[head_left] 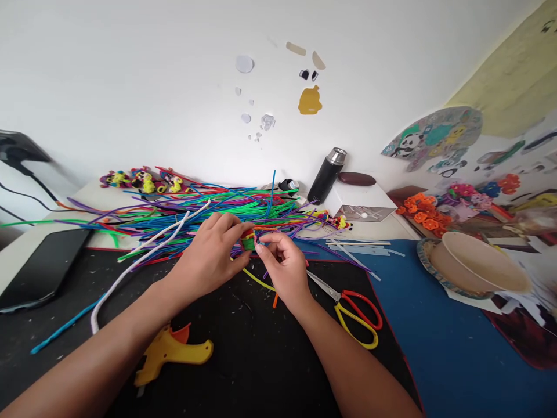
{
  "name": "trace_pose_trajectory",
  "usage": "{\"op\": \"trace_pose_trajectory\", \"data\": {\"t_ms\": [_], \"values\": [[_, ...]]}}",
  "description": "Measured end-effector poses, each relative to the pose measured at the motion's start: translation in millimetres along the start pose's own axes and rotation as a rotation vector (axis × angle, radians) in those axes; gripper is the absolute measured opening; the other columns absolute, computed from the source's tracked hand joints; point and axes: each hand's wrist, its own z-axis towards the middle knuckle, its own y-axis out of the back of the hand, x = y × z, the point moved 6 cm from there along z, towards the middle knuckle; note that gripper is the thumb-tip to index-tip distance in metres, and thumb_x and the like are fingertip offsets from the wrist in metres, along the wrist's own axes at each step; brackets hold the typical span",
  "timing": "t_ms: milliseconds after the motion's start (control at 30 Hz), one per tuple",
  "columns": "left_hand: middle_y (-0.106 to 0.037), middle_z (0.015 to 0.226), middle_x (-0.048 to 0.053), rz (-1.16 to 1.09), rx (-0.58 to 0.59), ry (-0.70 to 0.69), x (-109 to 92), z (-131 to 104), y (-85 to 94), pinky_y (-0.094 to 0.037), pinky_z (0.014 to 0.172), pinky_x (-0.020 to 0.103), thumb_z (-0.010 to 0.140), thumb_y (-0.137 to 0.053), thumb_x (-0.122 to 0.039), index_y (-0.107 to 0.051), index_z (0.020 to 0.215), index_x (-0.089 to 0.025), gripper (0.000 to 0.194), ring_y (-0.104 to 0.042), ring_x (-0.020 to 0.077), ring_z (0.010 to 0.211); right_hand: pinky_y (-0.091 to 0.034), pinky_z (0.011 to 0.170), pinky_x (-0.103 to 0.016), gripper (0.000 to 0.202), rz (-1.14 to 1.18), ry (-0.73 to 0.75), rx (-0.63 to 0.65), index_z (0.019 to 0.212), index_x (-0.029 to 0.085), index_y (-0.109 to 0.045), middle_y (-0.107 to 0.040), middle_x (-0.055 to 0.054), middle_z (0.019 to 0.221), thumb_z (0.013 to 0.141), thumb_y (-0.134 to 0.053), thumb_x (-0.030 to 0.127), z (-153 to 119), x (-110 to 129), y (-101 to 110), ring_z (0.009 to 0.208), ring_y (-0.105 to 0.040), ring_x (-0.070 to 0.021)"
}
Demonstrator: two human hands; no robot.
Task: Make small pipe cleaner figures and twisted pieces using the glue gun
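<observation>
Between my two hands is a small pipe-cleaner piece point(249, 241) with green, red and yellow bands. My left hand point(216, 247) pinches it from the left, fingers closed. The fingertips of my right hand point(284, 264) press together at its right side, by a small bluish bit; part of the piece is hidden behind the fingers. Behind my hands spreads a pile of coloured pipe cleaners point(174, 217), mostly blue, green and purple. A yellow pipe cleaner point(260, 280) lies below my hands on the black mat point(243, 371).
Scissors point(342, 299) lie right of my right hand, a yellow glue gun point(174, 352) by my left forearm. A phone point(43, 267) is at left. A black flask point(326, 176) leans on the wall. A bowl point(483, 267) stands right; small pipe-cleaner figures point(145, 180) lie behind.
</observation>
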Motion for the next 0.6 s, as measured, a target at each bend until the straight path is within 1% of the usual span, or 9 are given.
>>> {"op": "trace_pose_trajectory", "data": {"t_ms": [167, 333, 600], "values": [[-0.063, 0.114, 0.013, 0.012, 0.02, -0.033, -2.6, -0.9, -0.6, -0.05, 0.096, 0.049, 0.094, -0.059, -0.027, -0.064, 0.132, -0.019, 0.038, -0.057, 0.0332, 0.106, -0.037, 0.057, -0.029, 0.018, -0.032, 0.015, -0.003, 0.1, 0.023, -0.072, -0.047, 0.004, 0.065, 0.092, -0.072, 0.039, 0.0, -0.2, 0.8, 0.059, -0.043, -0.0147], [-0.063, 0.112, 0.013, 0.027, 0.036, -0.055, -4.4, -1.3, -1.0, -0.051, 0.094, 0.05, 0.095, -0.059, -0.026, -0.065, 0.13, -0.016, 0.037, -0.056, 0.0332, 0.105, -0.038, 0.057, -0.028, 0.018, -0.065, 0.044, -0.003, 0.1, 0.021, -0.072, -0.046, 0.006, 0.064, 0.092, -0.071, 0.037, -1.1, -0.2, 0.0, 0.059, -0.043, -0.0139], [-0.063, 0.111, 0.013, 0.018, 0.051, -0.069, -6.4, -0.4, 0.0, -0.051, 0.095, 0.05, 0.094, -0.059, -0.024, -0.065, 0.131, -0.016, 0.038, -0.056, 0.0335, 0.106, -0.037, 0.057, -0.027, 0.015, -0.065, 0.054, 0.002, 0.098, 0.021, -0.071, -0.045, 0.006, 0.064, 0.091, -0.07, 0.035, -1.8, 1.6, -1.5, 0.058, -0.043, -0.0133]]}}
